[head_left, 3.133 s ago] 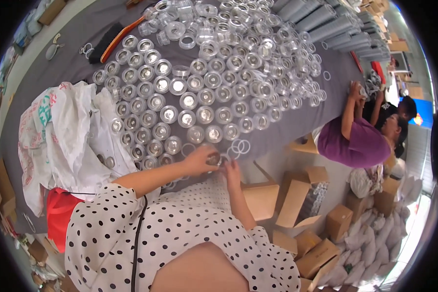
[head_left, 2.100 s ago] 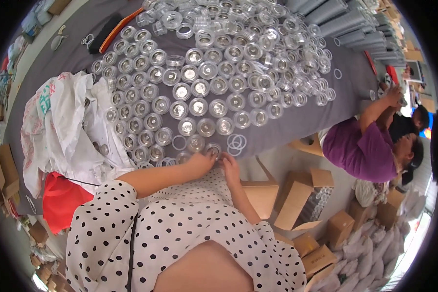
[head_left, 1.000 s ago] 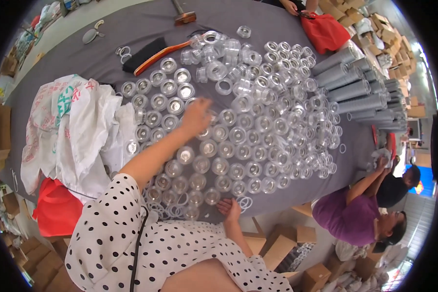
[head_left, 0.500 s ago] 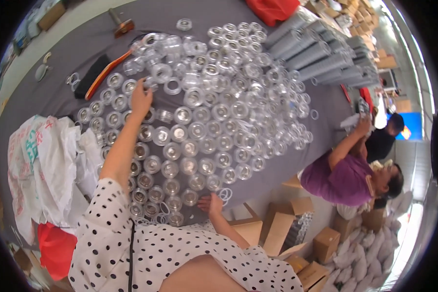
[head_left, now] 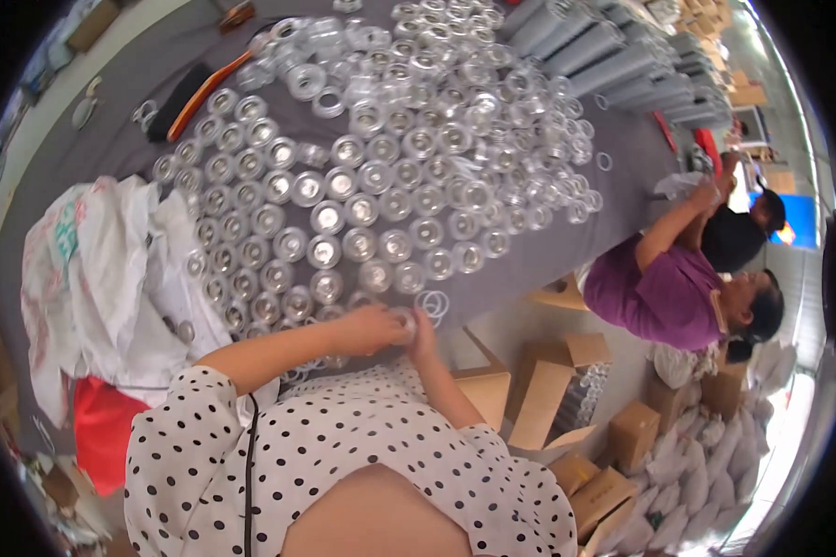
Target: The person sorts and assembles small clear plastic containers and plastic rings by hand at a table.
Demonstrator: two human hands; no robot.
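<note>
Close to my body, at the table's near edge, my left hand (head_left: 373,329) and my right hand (head_left: 424,336) meet around a small clear round container (head_left: 405,321). Fingers of both hands close on it from either side and hide most of it. Just beyond my right hand lie several thin whitish rings (head_left: 432,304). Spread over the grey cloth in front of me are many more clear round containers (head_left: 327,217) with shiny round centres, some in rows and some heaped at the far side.
A black brush with an orange edge (head_left: 195,104) lies far left, beyond white woven sacks (head_left: 102,251). Grey tubular stacks (head_left: 585,51) stand far right. Past the table's right edge are open cardboard boxes (head_left: 541,390) and a person in purple (head_left: 659,292).
My left hand has come back from the far left containers to my right hand, and both now hold a container. The whole view has shifted, so the table things appear higher.
</note>
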